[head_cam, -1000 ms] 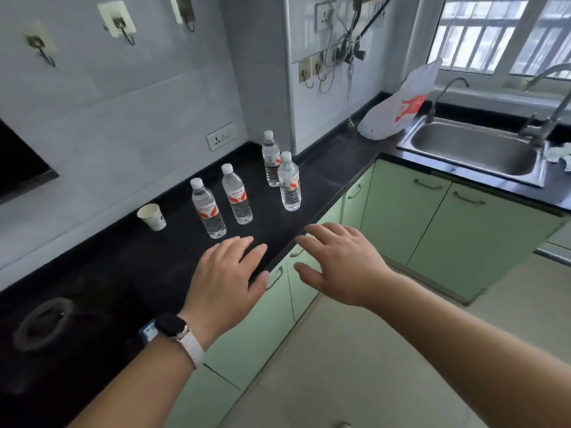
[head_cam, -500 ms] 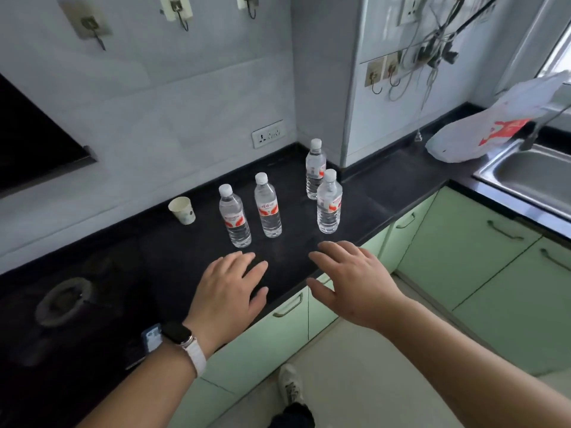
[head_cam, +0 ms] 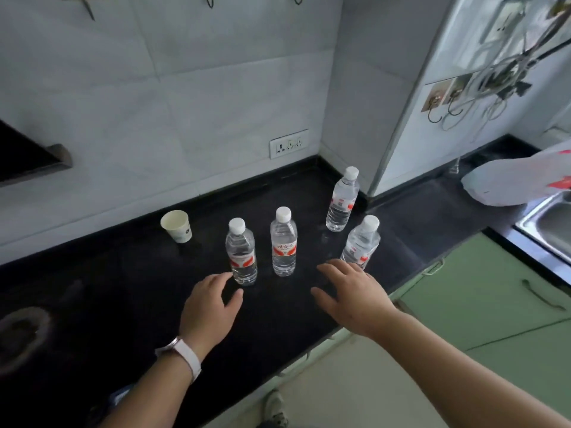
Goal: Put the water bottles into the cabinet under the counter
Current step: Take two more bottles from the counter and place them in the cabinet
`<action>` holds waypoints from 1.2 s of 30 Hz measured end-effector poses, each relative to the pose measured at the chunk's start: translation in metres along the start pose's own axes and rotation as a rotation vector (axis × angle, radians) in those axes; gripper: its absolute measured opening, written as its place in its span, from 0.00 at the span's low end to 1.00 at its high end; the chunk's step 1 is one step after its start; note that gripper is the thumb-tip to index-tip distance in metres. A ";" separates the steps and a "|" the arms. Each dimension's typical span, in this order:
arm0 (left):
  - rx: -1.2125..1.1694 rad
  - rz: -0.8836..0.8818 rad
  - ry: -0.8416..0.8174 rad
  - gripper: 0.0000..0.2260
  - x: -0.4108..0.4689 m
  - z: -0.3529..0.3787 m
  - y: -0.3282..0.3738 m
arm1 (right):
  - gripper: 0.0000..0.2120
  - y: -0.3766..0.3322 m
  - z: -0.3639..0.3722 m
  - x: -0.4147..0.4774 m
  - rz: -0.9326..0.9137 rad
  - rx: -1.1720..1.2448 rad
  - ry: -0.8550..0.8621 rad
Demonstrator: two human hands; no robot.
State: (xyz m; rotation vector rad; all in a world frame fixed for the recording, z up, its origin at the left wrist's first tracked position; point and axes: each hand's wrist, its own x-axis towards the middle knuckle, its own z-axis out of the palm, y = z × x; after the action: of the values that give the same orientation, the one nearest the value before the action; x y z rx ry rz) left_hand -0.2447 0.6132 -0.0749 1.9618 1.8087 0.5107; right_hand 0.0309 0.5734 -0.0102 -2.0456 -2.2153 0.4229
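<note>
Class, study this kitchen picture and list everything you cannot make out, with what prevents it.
All head view.
Inside the pale green cabinet under the black counter: its doors are shut.
Base of the right front clear plastic water bottle: hidden behind the right hand.
The steel sink and white plastic bag: cut off by the right edge.
Label print on the middle clear bottle: too small.

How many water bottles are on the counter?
4, all upright on the counter: left bottle by the left hand, middle bottle beside it, back bottle near the wall corner, right bottle at the right hand. None seems hidden.
</note>
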 end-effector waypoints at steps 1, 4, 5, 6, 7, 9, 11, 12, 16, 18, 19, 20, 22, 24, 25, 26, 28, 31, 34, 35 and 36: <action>-0.051 -0.040 -0.009 0.22 0.008 0.003 -0.003 | 0.28 0.000 0.004 0.011 0.013 0.030 -0.005; -0.204 -0.143 -0.029 0.26 0.032 0.013 -0.008 | 0.31 -0.001 0.015 0.041 0.073 0.156 -0.016; -0.259 -0.175 -0.031 0.27 0.038 0.015 -0.009 | 0.32 -0.001 0.019 0.050 0.102 0.209 -0.028; -0.312 -0.202 -0.031 0.29 0.043 0.017 -0.007 | 0.34 -0.001 0.023 0.058 0.128 0.266 -0.039; -0.358 -0.225 -0.028 0.31 0.047 0.018 -0.005 | 0.35 -0.001 0.028 0.066 0.150 0.321 -0.048; -0.432 -0.250 -0.017 0.33 0.055 0.022 0.001 | 0.39 -0.001 0.035 0.081 0.190 0.420 -0.067; -0.498 -0.268 0.008 0.30 0.063 0.026 0.006 | 0.42 0.000 0.042 0.097 0.218 0.503 -0.083; -0.514 -0.276 0.026 0.28 0.066 0.028 0.009 | 0.43 0.001 0.045 0.105 0.222 0.534 -0.082; -0.546 -0.318 0.107 0.26 0.074 0.038 0.018 | 0.41 0.001 0.056 0.133 0.176 0.630 -0.054; -0.570 -0.364 0.136 0.27 0.074 0.043 0.024 | 0.40 0.002 0.061 0.143 0.155 0.666 -0.051; -0.584 -0.390 0.152 0.27 0.074 0.045 0.027 | 0.41 0.002 0.063 0.148 0.147 0.678 -0.048; -0.590 -0.414 0.171 0.27 0.075 0.046 0.032 | 0.41 0.003 0.065 0.152 0.143 0.690 -0.051; -0.586 -0.455 0.213 0.27 0.075 0.049 0.041 | 0.41 0.005 0.068 0.158 0.128 0.726 -0.068; -0.585 -0.498 0.261 0.27 0.076 0.051 0.049 | 0.37 0.007 0.070 0.162 0.103 0.767 -0.076; -0.593 -0.523 0.284 0.26 0.076 0.053 0.051 | 0.35 0.008 0.070 0.163 0.093 0.791 -0.079; -0.597 -0.545 0.306 0.26 0.076 0.054 0.054 | 0.32 0.010 0.069 0.164 0.087 0.812 -0.086; -0.595 -0.577 0.343 0.26 0.073 0.057 0.058 | 0.29 0.013 0.068 0.166 0.073 0.844 -0.099; -0.608 -0.611 0.390 0.27 0.066 0.061 0.064 | 0.29 0.016 0.066 0.166 0.058 0.883 -0.130; -0.623 -0.657 0.449 0.27 0.053 0.068 0.072 | 0.29 0.020 0.066 0.163 0.011 0.890 -0.166; -0.640 -0.675 0.475 0.26 0.047 0.070 0.075 | 0.29 0.021 0.066 0.161 -0.012 0.888 -0.181; -0.656 -0.689 0.500 0.26 0.040 0.072 0.077 | 0.28 0.021 0.067 0.159 -0.039 0.884 -0.200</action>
State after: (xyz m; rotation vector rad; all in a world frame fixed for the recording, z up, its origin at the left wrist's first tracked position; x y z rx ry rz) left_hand -0.1379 0.6440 -0.0948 0.7488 2.0729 1.2168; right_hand 0.0191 0.7223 -0.0980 -1.5022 -1.6536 1.3500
